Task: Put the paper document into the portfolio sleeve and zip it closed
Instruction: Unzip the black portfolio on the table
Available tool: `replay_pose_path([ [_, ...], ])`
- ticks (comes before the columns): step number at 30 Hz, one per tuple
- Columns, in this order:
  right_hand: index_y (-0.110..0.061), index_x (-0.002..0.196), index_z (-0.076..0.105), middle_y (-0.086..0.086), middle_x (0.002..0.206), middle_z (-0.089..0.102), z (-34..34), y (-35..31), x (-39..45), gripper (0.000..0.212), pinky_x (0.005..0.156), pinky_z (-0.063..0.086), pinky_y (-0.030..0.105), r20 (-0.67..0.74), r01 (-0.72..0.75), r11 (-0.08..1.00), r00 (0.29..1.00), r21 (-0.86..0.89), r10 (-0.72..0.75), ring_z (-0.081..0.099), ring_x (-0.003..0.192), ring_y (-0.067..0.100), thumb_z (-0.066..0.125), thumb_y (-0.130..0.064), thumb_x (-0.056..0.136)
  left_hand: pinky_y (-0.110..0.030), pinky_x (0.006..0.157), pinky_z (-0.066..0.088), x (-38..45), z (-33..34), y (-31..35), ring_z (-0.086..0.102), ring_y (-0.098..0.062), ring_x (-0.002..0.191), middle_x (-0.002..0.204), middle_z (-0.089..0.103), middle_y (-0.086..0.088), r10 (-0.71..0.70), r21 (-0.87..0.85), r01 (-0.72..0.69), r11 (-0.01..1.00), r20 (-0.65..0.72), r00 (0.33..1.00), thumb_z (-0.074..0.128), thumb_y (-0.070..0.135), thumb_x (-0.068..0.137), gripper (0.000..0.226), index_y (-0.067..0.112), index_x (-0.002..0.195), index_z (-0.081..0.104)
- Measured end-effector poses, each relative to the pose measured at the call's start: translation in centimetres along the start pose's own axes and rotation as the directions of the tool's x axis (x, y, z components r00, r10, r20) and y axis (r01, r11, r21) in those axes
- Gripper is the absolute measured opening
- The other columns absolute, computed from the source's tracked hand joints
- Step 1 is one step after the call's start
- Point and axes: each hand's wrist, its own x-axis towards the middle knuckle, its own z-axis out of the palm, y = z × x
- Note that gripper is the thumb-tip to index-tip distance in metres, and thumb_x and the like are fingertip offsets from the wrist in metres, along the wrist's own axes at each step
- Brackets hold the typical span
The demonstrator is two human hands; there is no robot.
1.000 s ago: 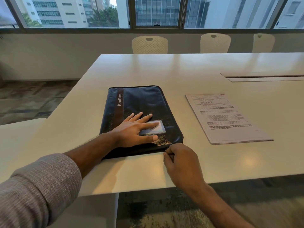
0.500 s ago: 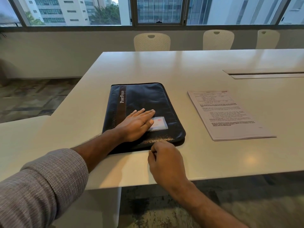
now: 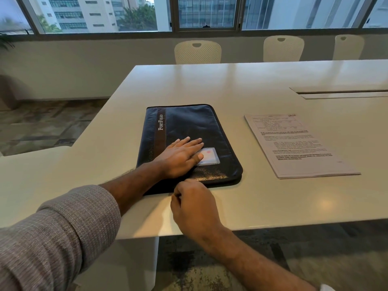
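A dark blue portfolio sleeve [image 3: 189, 127] with a brown stripe and the word "PortFolio" lies flat on the white table [image 3: 231, 85]. My left hand [image 3: 181, 156] rests flat on its near half, fingers straight, partly covering a clear card window. At the sleeve's near edge my right hand [image 3: 194, 203] has its fingers curled and pinches at the zipper; the pull itself is hidden by the fingers. The paper document [image 3: 294, 143], a printed stapled sheet set, lies on the table to the right of the sleeve, apart from it.
The table's front edge runs just below my right hand. A cable slot lid [image 3: 344, 93] is set into the table at the right. White chairs [image 3: 197, 52] stand along the far side under the windows. Carpeted floor lies to the left.
My right hand has slid left along the sleeve's near edge, from near the right corner towards the middle. My left hand stays flat on the sleeve.
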Motion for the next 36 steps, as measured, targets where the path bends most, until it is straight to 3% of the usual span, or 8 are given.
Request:
replay_pose_path([
  [10, -0.018, 0.088, 0.069, -0.004, 0.088, 0.065, 1.0, -1.1, 0.4, 0.016, 0.077, 0.052, 0.029, 0.060, 0.037, 0.997, 0.997, 0.060, -0.041, 0.057, 0.080, 0.010, 0.056, -0.027, 0.092, -0.036, 0.117, -0.002, -0.3, -0.6, 0.8, 0.000, -0.014, 0.149, 0.162, 0.010, 0.009, -0.011, 0.013, 0.011, 1.000, -0.001, 1.000, 0.025, 0.054, 0.100, 0.059, 0.030, 0.154, 0.015],
  [15, -0.018, 0.087, 0.071, -0.005, 0.086, 0.066, 0.6, -0.6, 0.3, 0.013, 0.073, 0.051, 0.026, 0.052, -0.010, 0.998, 0.999, 0.058, 0.007, 0.057, 0.078, 0.009, 0.059, -0.023, 0.089, -0.038, 0.116, 0.012, -1.9, -2.2, -0.5, 0.017, -0.017, 0.146, 0.159, 0.025, 0.004, -0.043, -0.133, 0.040, 0.990, -0.022, 0.999, 0.043, 0.052, 0.096, 0.060, 0.035, 0.151, 0.025],
  [17, -0.018, 0.087, 0.072, -0.005, 0.085, 0.066, 0.5, -0.5, 0.3, 0.013, 0.071, 0.051, 0.025, 0.035, -0.038, 0.997, 0.999, 0.060, 0.036, 0.057, 0.076, 0.009, 0.060, -0.022, 0.089, -0.040, 0.118, 0.013, -3.6, -3.2, -2.6, 0.018, -0.013, 0.146, 0.158, 0.027, 0.009, -0.045, -0.079, 0.041, 0.996, -0.055, 0.997, 0.048, 0.054, 0.094, 0.060, 0.037, 0.148, 0.032],
  [21, -0.019, 0.087, 0.072, -0.006, 0.083, 0.067, 0.7, -0.7, 0.3, 0.013, 0.070, 0.053, 0.026, 0.027, -0.057, 0.997, 0.998, 0.057, 0.056, 0.058, 0.075, 0.009, 0.060, -0.023, 0.089, -0.034, 0.118, 0.003, -6.6, -3.6, -5.4, 0.004, -0.009, 0.148, 0.160, 0.013, 0.014, -0.075, 0.028, 0.076, 0.997, -0.031, 0.997, 0.032, 0.072, 0.084, 0.074, 0.040, 0.150, 0.021],
  [25, -0.019, 0.085, 0.071, -0.008, 0.079, 0.065, 1.2, -1.2, 0.4, 0.013, 0.066, 0.051, 0.024, 0.060, -0.053, 0.996, 0.997, 0.069, 0.049, 0.057, 0.073, 0.007, 0.059, -0.024, 0.088, -0.033, 0.118, -0.001, -6.3, -2.7, -5.1, -0.004, -0.009, 0.148, 0.162, 0.004, 0.014, -0.116, 0.094, 0.118, 0.989, -0.020, 0.993, 0.017, 0.077, 0.081, 0.082, 0.038, 0.153, 0.009],
  [36, -0.016, 0.082, 0.067, -0.002, 0.081, 0.064, 2.9, -3.5, 0.7, 0.013, 0.063, 0.044, 0.025, 0.103, 0.030, 0.995, 0.994, 0.096, -0.040, 0.054, 0.072, 0.011, 0.058, -0.023, 0.088, -0.035, 0.119, -0.001, -5.7, -2.7, -5.1, -0.005, -0.011, 0.148, 0.162, -0.001, 0.010, -0.156, 0.138, 0.152, 0.979, 0.016, 0.988, 0.011, 0.078, 0.079, 0.088, 0.032, 0.154, 0.002],
])
